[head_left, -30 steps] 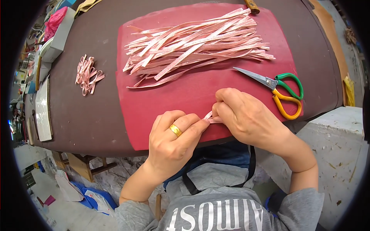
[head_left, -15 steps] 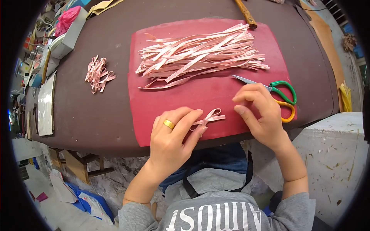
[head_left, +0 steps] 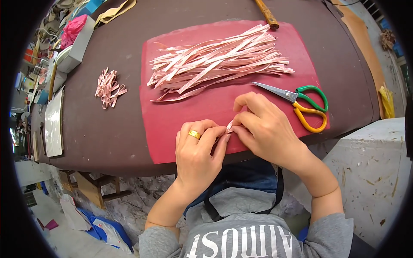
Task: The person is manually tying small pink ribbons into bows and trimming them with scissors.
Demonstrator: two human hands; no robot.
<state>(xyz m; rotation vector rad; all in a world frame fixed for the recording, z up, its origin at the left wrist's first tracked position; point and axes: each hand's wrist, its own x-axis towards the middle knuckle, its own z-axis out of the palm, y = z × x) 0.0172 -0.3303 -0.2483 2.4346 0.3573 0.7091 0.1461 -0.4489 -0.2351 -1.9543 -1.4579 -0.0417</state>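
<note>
A small pink ribbon bow (head_left: 229, 127) is pinched between my two hands above the front part of a red mat (head_left: 180, 124). My left hand (head_left: 198, 144), with a gold ring on one finger, grips the bow's left side. The thumb and index finger of my right hand (head_left: 263, 129) close on its right side; most of the bow is hidden by fingers. Beyond my hands lies a heap of long pink strips (head_left: 219, 62). Scissors (head_left: 297, 99) with one green and one orange handle rest at the mat's right, blades apart.
A small pile of finished-looking pink bows (head_left: 108, 88) lies on the brown tabletop (head_left: 107, 133) to the left. A wooden handle (head_left: 269, 17) reaches over the mat's far edge. At the left edge are a white slab (head_left: 54, 124) and a grey box (head_left: 78, 49). A white block (head_left: 365, 159) stands at right.
My right hand has come left and down from beside the scissors to the bow and now pinches it. The left hand keeps its hold. The view has shifted slightly.
</note>
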